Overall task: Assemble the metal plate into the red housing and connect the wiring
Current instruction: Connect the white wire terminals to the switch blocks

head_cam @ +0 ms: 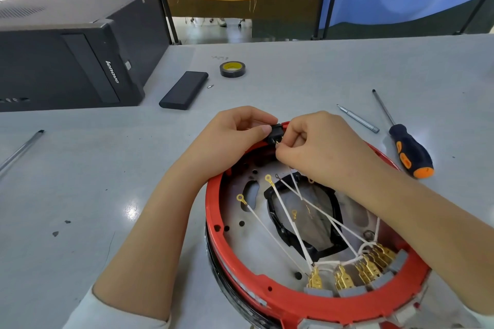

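The round red housing (213,211) lies open side up on the grey table, with the metal plate (235,238) seated inside it. Several white wires (278,238) with gold ring ends run across the plate to gold terminals (344,276) at the near rim. A black socket (274,134) sits on the far rim. My left hand (235,131) grips that socket from the left. My right hand (318,144) pinches a white wire's end against the socket's inner side.
An orange-and-black screwdriver (410,153) and a loose metal bit shaft (358,118) lie right of the housing. A black flat case (184,90), a small screw (210,86) and a tape roll (232,69) lie beyond. A black computer tower (80,61) fills the far left. A metal rod (21,149) lies left.
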A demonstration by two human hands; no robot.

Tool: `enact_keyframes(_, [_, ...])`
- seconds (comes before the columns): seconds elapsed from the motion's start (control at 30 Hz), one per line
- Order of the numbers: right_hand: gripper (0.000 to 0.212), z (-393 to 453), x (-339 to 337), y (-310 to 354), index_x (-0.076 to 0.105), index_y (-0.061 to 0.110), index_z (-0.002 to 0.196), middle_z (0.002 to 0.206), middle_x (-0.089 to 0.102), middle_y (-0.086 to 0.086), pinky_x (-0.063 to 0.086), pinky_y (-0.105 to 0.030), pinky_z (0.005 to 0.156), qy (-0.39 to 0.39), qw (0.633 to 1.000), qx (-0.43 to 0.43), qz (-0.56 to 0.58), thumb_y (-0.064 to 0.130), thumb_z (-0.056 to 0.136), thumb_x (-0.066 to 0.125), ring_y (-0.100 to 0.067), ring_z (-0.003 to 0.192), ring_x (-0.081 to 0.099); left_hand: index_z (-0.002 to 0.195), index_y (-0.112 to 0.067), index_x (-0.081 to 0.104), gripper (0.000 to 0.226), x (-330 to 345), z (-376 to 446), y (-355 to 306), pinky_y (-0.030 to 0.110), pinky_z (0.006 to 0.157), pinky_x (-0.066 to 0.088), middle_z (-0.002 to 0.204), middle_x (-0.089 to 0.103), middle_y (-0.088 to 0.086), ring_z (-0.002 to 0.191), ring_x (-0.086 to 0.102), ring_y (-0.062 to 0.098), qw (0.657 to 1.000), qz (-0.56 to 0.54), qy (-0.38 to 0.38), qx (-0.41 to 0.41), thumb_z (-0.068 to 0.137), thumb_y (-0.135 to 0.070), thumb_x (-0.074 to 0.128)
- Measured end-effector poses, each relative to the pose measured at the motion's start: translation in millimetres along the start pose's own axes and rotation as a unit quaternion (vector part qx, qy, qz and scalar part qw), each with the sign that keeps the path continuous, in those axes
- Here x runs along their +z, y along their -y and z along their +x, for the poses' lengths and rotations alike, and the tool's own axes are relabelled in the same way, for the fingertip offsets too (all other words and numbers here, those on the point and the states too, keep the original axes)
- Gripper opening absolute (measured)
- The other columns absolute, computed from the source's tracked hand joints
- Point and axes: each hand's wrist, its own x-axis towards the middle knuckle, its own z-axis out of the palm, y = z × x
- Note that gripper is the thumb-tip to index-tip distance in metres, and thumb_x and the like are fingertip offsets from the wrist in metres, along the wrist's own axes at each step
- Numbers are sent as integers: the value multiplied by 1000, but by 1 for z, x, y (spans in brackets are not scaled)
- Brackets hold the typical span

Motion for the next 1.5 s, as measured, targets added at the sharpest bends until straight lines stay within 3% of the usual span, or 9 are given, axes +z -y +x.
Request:
enact_keyframes(0.2, [14, -1, -1, 1, 62, 22, 63, 51, 55, 26, 36, -10, 45, -8, 1000, -13, 12, 23, 76, 66, 2, 48, 51, 100, -26, 71, 17, -1, 0, -1, 24, 91, 52, 103, 75, 0, 98, 69, 15, 1000, 4, -1, -3, 96, -14, 59])
enact_keyframes(0.8, [19, 1, 2, 3, 55, 19, 59, 46, 51, 26, 37, -8, 49, 0, 1000, -19, -2, 20, 76, 63, 2, 48, 48, 105, -21, 71, 17, 0, 2, 2, 29, 95, 53, 103, 75, 3, 99, 70, 17, 1000, 6, 4, 1, 97, -13, 58])
enact_keyframes(0.93, [18, 1, 3, 4, 57, 18, 61, 44, 50, 11, 36, -8, 49, -11, 1000, -24, -4, 18, 77, 63, 0, 47, 47, 107, -19, 71, 17, -1, 1, 2, 30, 97, 53, 104, 75, 4, 101, 70, 18, 1000, 8, 3, -1, 97, -13, 58])
enact_keyframes(1.1, [16, 0, 5, 5, 58, 17, 63, 49, 50, 9, 37, -8, 48, -21, 1000, -20, -6, 18, 78, 63, -4, 45, 46, 108, -16, 70, 18, 0, 2, 2, 38, 100, 51, 105, 74, 7, 102, 69, 22, 1000, 8, 1, -2, 97, -12, 58])
enact_keyframes(1.23, [15, -1, 5, 4, 60, 18, 63, 50, 52, 9, 38, -9, 47, -20, 1000, -8, 6, 18, 78, 64, -2, 48, 48, 107, -18, 71, 17, 0, 2, 2, 35, 99, 52, 105, 75, 5, 101, 70, 20, 1000, 3, 4, -1, 97, -12, 58])
enact_keyframes(1.5, [13, -3, 4, 4, 62, 16, 66, 53, 58, 4, 43, -21, 46, -17, 1000, 9, 10, 19, 78, 63, -6, 43, 49, 100, -25, 71, 17, 0, 1, 2, 16, 84, 54, 100, 75, 2, 94, 70, 11, 1000, 3, 3, 3, 97, -13, 59])
